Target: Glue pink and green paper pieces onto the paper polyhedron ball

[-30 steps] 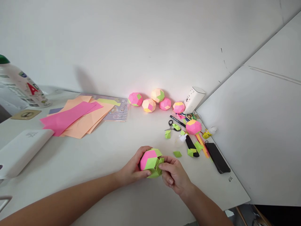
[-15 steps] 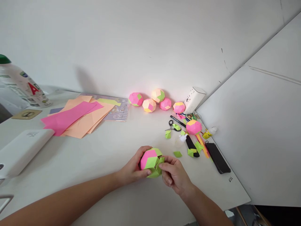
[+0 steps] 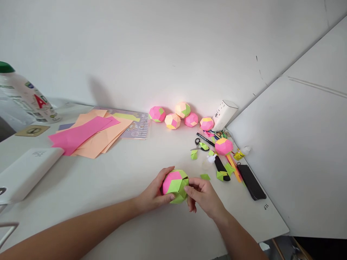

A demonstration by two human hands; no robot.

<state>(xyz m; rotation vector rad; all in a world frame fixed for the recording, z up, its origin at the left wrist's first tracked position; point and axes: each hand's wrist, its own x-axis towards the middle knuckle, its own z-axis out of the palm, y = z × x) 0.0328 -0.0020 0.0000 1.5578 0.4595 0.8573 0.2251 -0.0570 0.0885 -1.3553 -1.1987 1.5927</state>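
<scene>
My left hand [image 3: 155, 189] grips a faceted paper ball [image 3: 175, 186] from its left side, thumb in front and fingers behind. Pink faces show on the ball's left and green ones on its right, with a dark gap near the upper right. At that right side my right hand [image 3: 202, 195] pinches a green paper piece [image 3: 185, 189] between thumb and forefinger, pressed against the ball. Its other fingers curl below. A loose green paper diamond [image 3: 205, 177] lies on the table just beyond my right hand.
Several finished paper balls [image 3: 172, 121] stand along the wall. To the right lie scissors [image 3: 197, 142], a marker [image 3: 205, 138], a glue bottle [image 3: 241, 153], green scraps and a black phone-like case [image 3: 251, 180]. Pink and peach sheets [image 3: 92, 137], a white device [image 3: 29, 177] and a bottle [image 3: 27, 94] are left.
The green piece in my right fingers now sits flatter against the ball, where it stuck out before. My right hand has shifted slightly; my left hand keeps its grip.
</scene>
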